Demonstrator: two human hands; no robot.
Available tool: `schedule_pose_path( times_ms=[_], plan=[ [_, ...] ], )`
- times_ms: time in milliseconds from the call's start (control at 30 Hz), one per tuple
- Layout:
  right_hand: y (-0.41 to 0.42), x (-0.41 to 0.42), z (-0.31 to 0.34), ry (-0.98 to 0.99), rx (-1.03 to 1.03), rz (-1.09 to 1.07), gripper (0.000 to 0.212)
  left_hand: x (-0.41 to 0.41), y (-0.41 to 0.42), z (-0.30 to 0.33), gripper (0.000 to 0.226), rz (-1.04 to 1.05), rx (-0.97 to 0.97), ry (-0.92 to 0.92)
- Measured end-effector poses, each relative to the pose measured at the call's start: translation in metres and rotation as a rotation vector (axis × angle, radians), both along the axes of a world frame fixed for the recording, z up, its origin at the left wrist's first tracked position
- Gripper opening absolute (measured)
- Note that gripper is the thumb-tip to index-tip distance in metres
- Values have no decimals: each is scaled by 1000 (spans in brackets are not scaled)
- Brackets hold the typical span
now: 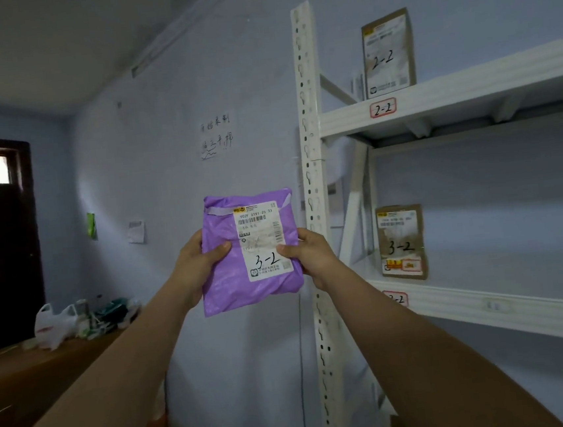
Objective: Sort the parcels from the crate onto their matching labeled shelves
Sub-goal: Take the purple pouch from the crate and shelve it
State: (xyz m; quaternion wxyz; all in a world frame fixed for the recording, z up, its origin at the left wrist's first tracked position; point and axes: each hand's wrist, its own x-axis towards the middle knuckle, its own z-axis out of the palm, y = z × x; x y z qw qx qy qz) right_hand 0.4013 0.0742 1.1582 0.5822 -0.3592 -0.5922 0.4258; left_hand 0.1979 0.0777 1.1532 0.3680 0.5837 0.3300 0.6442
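**Inspector:** Before the white rack, head view: we hold a purple parcel [250,250] up in both hands, just left of the rack's upright post [314,175]. Its shipping label carries a handwritten "3-2".

**Assistant:** How do the hands sit?

**Inspector:** Left hand [198,262] grips the parcel's left edge, thumb pressed across the front, the other fingers behind and out of sight. Right hand [311,255] grips the right edge, thumb pinching down on the label beside the number. How the hidden fingers lie we cannot tell.

**Assistant:** Shelves?

**Inspector:** Upper shelf [468,99] bears a red-bordered tag "2-2" [383,109], and a brown parcel [387,52] marked "2-2" stands on it against the wall. Lower shelf [506,308] has a tag [395,299] half hidden by the right wrist; it ends in "-2". A second brown parcel [402,242] marked "3-2" stands there.

**Assistant:** Progress?

**Inspector:** We judge two parcels shelved correctly, one per level. The purple one is in hand, apparently being read, not yet placed. It belongs on the lower shelf, which has bare room beside the brown one. The crate is out of view, so what remains in it we cannot say.

**Assistant:** Other items?

**Inspector:** A wooden counter [41,374] at left, with plastic bags [54,325] on it.
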Motion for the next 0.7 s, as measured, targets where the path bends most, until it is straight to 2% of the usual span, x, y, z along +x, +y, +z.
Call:
schedule_pose_path(
  times_ms=[100, 300, 533, 700],
  plan=[
    [-2, 24, -8, 59, -16, -138, 26, 28, 5, -11, 51, -60, -51, -50],
    [-20, 79, -29, 56, 5, -304, 30, 91, -3, -39, 91, -203, -29, 171],
    [-60, 132, -71, 19, 40, -467, 33, 161, -29, -59, 79, -261, -48, 126],
    [-93, 154, -86, -31, 33, -570, 28, 182, -44, -75, 75, -382, -94, 88]
  ],
)
